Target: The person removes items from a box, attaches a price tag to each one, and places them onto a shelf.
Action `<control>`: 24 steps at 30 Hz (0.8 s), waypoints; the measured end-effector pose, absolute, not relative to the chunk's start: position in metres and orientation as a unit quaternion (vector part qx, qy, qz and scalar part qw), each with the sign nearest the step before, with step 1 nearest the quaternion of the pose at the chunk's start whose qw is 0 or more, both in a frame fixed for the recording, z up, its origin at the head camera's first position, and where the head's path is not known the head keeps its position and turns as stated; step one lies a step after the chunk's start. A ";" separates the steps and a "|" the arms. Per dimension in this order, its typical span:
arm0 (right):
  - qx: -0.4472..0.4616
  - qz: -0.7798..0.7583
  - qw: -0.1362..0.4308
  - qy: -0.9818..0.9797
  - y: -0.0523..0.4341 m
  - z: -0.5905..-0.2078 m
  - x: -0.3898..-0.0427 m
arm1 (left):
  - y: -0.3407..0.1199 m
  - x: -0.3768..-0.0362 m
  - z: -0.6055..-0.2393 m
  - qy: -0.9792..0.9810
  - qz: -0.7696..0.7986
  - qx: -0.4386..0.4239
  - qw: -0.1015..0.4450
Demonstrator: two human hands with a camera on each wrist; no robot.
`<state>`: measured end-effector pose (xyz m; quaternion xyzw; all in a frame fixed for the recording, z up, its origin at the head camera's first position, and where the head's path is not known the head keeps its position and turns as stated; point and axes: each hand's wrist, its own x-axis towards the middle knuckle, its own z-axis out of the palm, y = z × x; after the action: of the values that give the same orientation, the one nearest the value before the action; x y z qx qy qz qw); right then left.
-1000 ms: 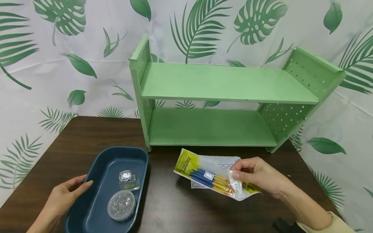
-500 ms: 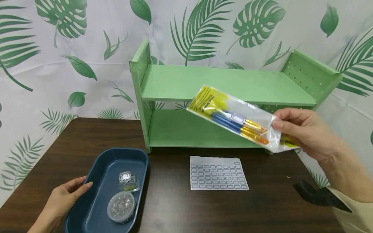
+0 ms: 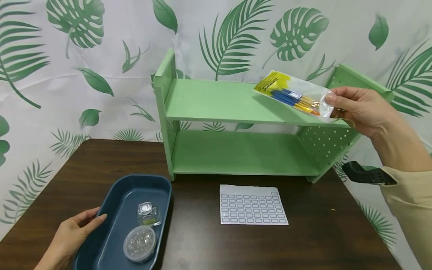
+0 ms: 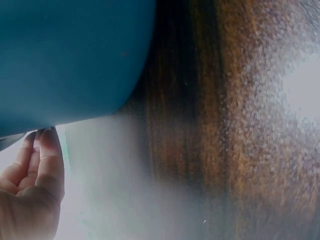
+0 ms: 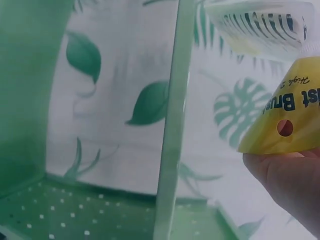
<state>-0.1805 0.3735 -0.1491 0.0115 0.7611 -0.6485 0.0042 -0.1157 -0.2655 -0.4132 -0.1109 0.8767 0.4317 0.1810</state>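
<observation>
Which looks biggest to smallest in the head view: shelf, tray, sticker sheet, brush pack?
1. shelf
2. tray
3 and 4. sticker sheet and brush pack look alike; the pack is farther away, so no ranking.

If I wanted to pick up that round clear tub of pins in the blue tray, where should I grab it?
Probably from straight above, fingers round the rim of the round tub. It lies flat with its lid up in the blue tray, whose walls block a side approach, and the small glass bottle sits close behind it.

brush pack (image 3: 294,97) | clear bag, yellow header, blue-handled brushes | tilted, over top shelf (image 3: 222,101)
</observation>
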 end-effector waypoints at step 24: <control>0.092 -0.293 -0.093 0.947 0.385 -0.161 -0.217 | -0.265 -0.117 -0.417 0.881 0.426 -0.116 0.171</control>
<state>-0.2171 0.3854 -0.1611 0.0922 0.9471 -0.2929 -0.0934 -0.1173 -0.2651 -0.4165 -0.1158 0.8806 0.4263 0.1712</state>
